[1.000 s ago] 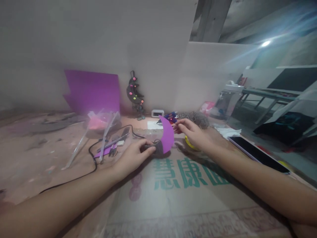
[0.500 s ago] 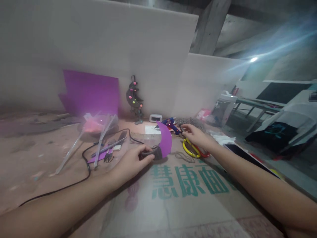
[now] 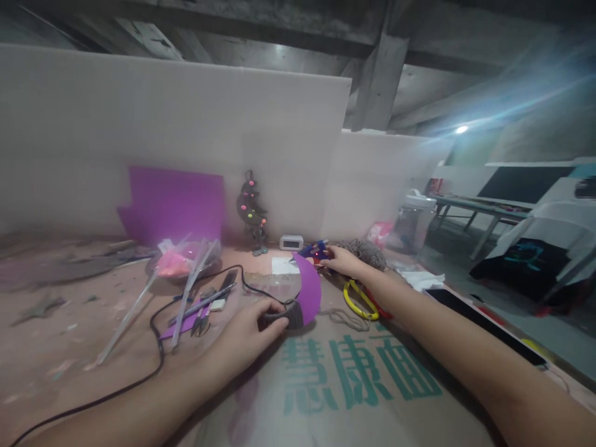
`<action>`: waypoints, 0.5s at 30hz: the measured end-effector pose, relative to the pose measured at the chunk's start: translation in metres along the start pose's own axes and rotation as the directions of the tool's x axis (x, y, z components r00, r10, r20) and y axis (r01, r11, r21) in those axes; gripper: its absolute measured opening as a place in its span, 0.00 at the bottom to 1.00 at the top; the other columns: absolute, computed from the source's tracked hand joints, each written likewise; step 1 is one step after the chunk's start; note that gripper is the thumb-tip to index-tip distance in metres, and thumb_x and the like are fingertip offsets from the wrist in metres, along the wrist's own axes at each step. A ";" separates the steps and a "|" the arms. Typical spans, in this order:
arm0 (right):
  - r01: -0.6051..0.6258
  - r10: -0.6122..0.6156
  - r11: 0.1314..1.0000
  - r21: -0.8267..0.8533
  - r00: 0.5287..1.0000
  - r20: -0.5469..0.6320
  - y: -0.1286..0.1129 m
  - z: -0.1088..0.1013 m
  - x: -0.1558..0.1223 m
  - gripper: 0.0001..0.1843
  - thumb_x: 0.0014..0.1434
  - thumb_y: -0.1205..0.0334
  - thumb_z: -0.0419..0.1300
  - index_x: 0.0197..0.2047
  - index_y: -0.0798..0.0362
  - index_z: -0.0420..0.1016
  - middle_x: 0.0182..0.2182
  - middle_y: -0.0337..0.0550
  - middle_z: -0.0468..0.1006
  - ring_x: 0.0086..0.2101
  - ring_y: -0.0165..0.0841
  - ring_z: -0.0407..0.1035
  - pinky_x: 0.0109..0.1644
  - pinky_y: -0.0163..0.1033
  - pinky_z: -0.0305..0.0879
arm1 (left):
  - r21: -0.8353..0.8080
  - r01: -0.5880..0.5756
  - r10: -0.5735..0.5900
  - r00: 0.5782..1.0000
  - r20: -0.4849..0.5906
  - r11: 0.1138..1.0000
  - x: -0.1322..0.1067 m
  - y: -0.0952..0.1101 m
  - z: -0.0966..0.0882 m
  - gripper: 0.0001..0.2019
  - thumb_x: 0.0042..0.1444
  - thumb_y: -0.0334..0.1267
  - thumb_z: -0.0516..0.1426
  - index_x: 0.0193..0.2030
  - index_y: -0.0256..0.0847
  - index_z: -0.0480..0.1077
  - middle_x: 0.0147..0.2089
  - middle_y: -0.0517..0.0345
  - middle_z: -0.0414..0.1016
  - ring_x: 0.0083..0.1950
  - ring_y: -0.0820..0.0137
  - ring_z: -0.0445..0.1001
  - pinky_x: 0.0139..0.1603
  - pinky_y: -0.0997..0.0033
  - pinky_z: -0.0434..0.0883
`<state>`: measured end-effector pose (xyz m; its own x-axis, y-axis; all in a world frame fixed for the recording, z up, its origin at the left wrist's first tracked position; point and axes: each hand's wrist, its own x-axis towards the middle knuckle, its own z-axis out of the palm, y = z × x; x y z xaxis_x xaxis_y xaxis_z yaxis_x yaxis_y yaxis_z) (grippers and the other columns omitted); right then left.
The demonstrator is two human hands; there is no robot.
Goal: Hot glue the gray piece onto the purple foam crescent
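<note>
My left hand (image 3: 265, 326) is closed on the lower end of a purple paper crescent (image 3: 309, 288), where dark grey yarn (image 3: 293, 315) is wound around it. The crescent's upper part is bare and points away from me. Farther back, my right hand (image 3: 343, 262) has its fingers around the handle of a blue hot glue gun (image 3: 313, 249); the hand hides most of the handle. The gun's nozzle faces left above a small white sheet (image 3: 284, 266). Nearer than the right hand lie yellow-handled scissors (image 3: 358, 303) and a loose yarn strand (image 3: 344, 319).
A decorated dark moon ornament (image 3: 251, 208) leans at the back wall beside purple sheets (image 3: 179, 205) and a white clock (image 3: 291, 243). Left are a bag of pink stuff (image 3: 172, 264), pens (image 3: 205, 303) and a black cable (image 3: 161, 347). Right are grey yarn (image 3: 367, 253) and a tablet-like device (image 3: 484, 326).
My right hand has moved left onto the glue gun's handle. My left hand still holds the crescent. The view has tilted up, so everything sits lower in the picture.
</note>
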<state>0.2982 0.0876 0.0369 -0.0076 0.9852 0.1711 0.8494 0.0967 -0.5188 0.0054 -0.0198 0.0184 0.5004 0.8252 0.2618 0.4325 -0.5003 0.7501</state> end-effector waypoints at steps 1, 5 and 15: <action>-0.003 0.003 1.000 0.008 1.000 0.023 -0.001 0.002 0.002 0.18 0.63 0.57 0.57 0.54 0.55 0.68 0.51 0.48 0.71 0.46 0.38 0.70 0.49 0.49 0.69 | 0.001 -0.001 0.001 1.000 0.001 1.000 0.000 0.001 0.000 0.07 0.56 0.39 0.53 0.37 0.40 0.70 0.37 0.58 0.76 0.39 0.66 0.74 0.41 0.69 0.69; -0.022 0.021 0.999 0.048 0.999 0.024 -0.006 0.008 0.003 0.17 0.64 0.57 0.57 0.54 0.55 0.68 0.51 0.48 0.71 0.46 0.37 0.70 0.48 0.48 0.70 | 0.017 -0.011 0.011 1.000 0.002 1.000 0.001 0.002 0.001 0.08 0.56 0.39 0.52 0.36 0.41 0.71 0.38 0.57 0.77 0.41 0.64 0.74 0.43 0.68 0.70; -0.064 0.098 0.958 0.279 0.989 -0.108 -0.023 -0.015 -0.025 0.17 0.64 0.57 0.57 0.54 0.56 0.68 0.49 0.48 0.72 0.44 0.36 0.71 0.46 0.47 0.71 | 0.201 -0.078 0.091 0.994 -0.057 0.977 0.007 -0.021 0.004 0.15 0.54 0.51 0.55 0.39 0.45 0.75 0.42 0.55 0.80 0.46 0.56 0.76 0.50 0.59 0.71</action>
<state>0.2865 0.0584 0.0569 0.1330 0.9688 0.2091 0.6671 0.0686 -0.7418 0.0026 -0.0047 0.0025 0.4940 0.7898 0.3637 0.5339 -0.6056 0.5901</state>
